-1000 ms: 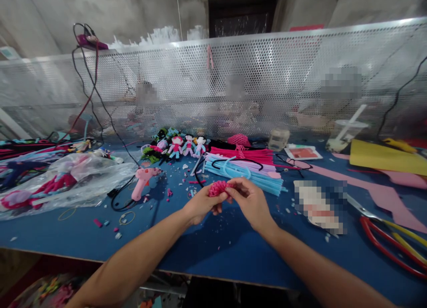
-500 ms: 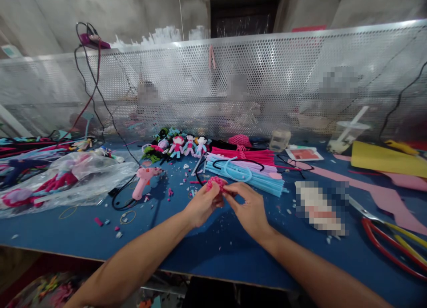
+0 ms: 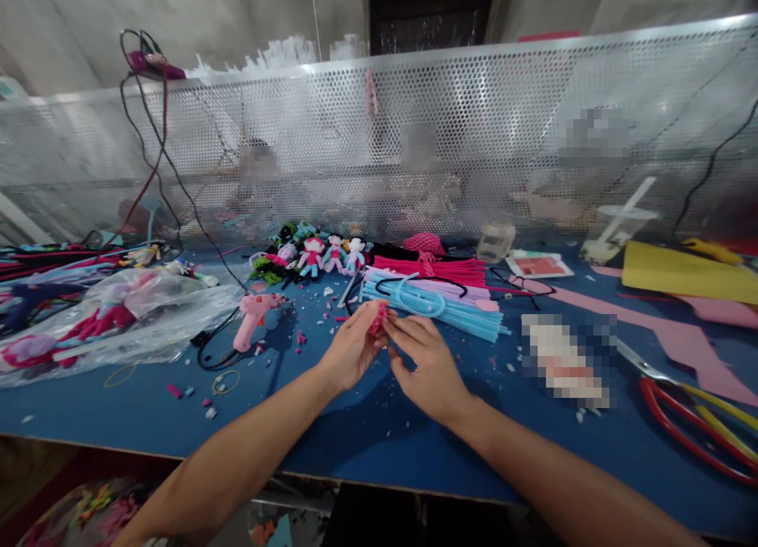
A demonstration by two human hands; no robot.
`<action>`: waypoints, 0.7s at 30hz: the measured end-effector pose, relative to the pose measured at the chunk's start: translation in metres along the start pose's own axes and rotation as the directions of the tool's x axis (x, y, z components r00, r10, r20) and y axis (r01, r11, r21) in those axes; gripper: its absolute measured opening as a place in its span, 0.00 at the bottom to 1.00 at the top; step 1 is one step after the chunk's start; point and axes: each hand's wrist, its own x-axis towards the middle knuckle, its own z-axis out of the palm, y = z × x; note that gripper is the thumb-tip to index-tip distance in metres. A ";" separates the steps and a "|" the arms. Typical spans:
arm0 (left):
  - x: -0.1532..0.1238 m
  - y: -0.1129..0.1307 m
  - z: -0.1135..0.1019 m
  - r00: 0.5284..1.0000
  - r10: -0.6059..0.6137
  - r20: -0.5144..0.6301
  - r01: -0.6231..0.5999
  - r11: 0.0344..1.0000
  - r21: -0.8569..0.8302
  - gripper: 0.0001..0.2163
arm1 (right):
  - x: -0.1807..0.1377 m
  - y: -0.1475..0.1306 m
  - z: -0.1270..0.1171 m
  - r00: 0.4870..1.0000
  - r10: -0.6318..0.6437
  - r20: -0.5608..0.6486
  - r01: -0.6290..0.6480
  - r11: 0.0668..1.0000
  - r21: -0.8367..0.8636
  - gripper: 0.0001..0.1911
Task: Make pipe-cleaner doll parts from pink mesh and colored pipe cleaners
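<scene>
A small pink fuzzy piece [image 3: 380, 320], which looks like bent pipe cleaner, is pinched in my left hand [image 3: 354, 350] above the blue table. My right hand [image 3: 427, 365] meets it from the right, its fingertips closed against the piece's edge. Much of the pink piece is hidden behind the fingers. Just beyond my hands lie bundles of light blue pipe cleaners [image 3: 467, 314] and pink pipe cleaners [image 3: 455, 272]. To the left stands a pink glue gun [image 3: 252, 320] with a black cord.
Small pipe-cleaner dolls [image 3: 332, 255] sit at the back by the perforated metal panel [image 3: 332, 152]. A plastic bag [image 3: 178, 318] holding a doll lies left. Scissors [image 3: 663, 389], pink felt [image 3: 657, 334], a yellow sheet [image 3: 687, 279] and a drink cup [image 3: 616, 227] are right. Scraps dot the table.
Both hands have shifted slightly with the pink piece, which has turned and is more covered by the fingers. My right hand has drawn closer to my left. The view has tilted a little.
</scene>
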 end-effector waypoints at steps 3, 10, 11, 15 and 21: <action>-0.002 -0.001 0.000 0.997 0.078 0.029 -0.082 0.985 0.152 0.16 | -0.001 -0.002 -0.002 1.000 0.020 0.014 -0.021 0.999 0.026 0.27; 0.001 0.001 -0.004 0.974 0.187 0.131 -0.227 0.855 0.466 0.18 | 0.005 0.002 -0.009 0.930 0.300 0.212 -0.365 0.818 0.444 0.30; 0.002 0.001 -0.005 0.972 0.191 0.136 -0.233 0.841 0.488 0.18 | 0.006 0.004 -0.009 0.898 0.352 0.265 -0.440 0.741 0.507 0.30; 0.005 -0.001 -0.007 0.977 0.158 0.146 -0.212 0.820 0.531 0.21 | 0.008 0.013 -0.011 0.778 0.543 0.316 -0.616 0.559 0.555 0.21; 0.001 -0.004 -0.008 0.980 0.071 0.184 -0.169 0.782 0.599 0.28 | 0.010 0.009 -0.015 0.868 0.496 0.012 -0.466 0.808 0.360 0.09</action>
